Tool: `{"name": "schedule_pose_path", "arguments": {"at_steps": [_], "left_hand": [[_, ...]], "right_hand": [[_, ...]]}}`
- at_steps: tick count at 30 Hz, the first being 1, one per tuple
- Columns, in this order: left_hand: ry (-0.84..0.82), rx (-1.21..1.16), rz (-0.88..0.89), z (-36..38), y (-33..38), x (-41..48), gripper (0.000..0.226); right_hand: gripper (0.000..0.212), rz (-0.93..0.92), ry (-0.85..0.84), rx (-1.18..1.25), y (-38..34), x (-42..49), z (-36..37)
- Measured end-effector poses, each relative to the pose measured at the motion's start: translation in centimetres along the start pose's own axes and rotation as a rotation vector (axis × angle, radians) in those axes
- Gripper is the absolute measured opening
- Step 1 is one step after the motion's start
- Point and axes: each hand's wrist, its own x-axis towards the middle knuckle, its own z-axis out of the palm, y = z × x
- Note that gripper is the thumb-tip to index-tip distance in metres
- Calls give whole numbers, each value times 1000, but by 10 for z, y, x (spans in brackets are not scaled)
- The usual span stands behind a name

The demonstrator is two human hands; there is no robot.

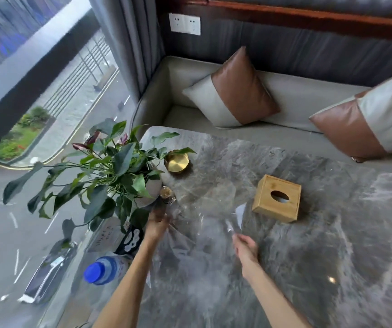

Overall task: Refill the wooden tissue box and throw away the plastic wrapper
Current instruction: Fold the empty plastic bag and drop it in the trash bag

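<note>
Both hands are out over the grey marble worktop (296, 245) w/ the clear plastic wrapper (204, 218) stretched between them. Left hand (157, 223) is closed on the wrapper's left end, near the plant pot (151, 195); right hand (245, 247) sits at its right end, fingers (238, 240) curled in, prob pinching the film, though motion blur means I can't tell how firm the hold is. Holding it by two ends looks like a way to gather a floppy sheet before binning it.

Wooden tissue box (276, 201) stands apart from both hands, further back & to the right on the worktop, oval slot up. It reads as closed and set aside, so refill is likely done, wrapper disposal left. Through the slot only a pale sliver shows; can't confirm tissue inside.

Hard to read: the wrapper is see-through, so its edges mostly vanish against the marble, only creases and a whitish flap near the box give it away. No bin in view, so where it goes is unknown. Leaves hide most of the pot & part of a small glass item (166, 194) just by the left hand. A brass dish (178, 162) sits behind. Blue-capped bottle (105, 268) stands at the worktop's left edge, blurred; printed card beside it unreadable
</note>
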Motion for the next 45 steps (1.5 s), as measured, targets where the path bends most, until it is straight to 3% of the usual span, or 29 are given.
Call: {"name": "schedule_pose_path", "arguments": {"at_steps": [2,5,8,10,13,15,17,18,22,26,30,32,36,38,41,45], "left_hand": [[6,-262,-94,-6,2,-20,21],[-203,-524,-120,-7,5,-59,8],[-333,-651,8,-9,27,-95,7],[-356,-698,189,-18,54,-119,13],[-486,-804,383,-41,100,-155,42],[-533,-694,457,-52,127,-183,57],[-453,-573,525,-55,144,-210,52],[-390,-555,558,-55,148,-222,48],[-185,-584,625,-59,151,-282,34],[-160,-551,610,-77,124,-349,38],[-214,-559,668,-119,90,-430,45],[-145,-551,749,-138,78,-461,45],[139,-487,966,-153,71,-483,50],[291,-457,1039,-158,73,-485,42],[432,-469,1108,-173,71,-482,15],[525,-523,1135,-216,68,-477,16]], "right_hand": [[16,-163,-30,-25,-12,-11,-25],[7,-300,-118,-80,-27,-33,-74],[9,-361,-204,-82,-53,-65,-113],[14,-455,-241,-24,-82,-91,-133],[16,-590,-347,147,-139,-131,-149],[14,-607,-430,239,-173,-157,-158],[12,-611,-563,289,-199,-182,-168],[23,-620,-648,269,-208,-193,-175],[50,-707,-862,-232,-205,-221,-205],[50,-624,-1027,-303,-180,-242,-210],[56,-602,-1416,-361,-175,-272,-224],[58,-560,-1546,-308,-172,-288,-223],[22,-799,-1490,-162,-162,-323,-193],[32,-929,-1447,-143,-162,-336,-168],[22,-1037,-1415,-156,-169,-357,-128],[26,-1081,-1511,-163,-178,-384,-73]]}}
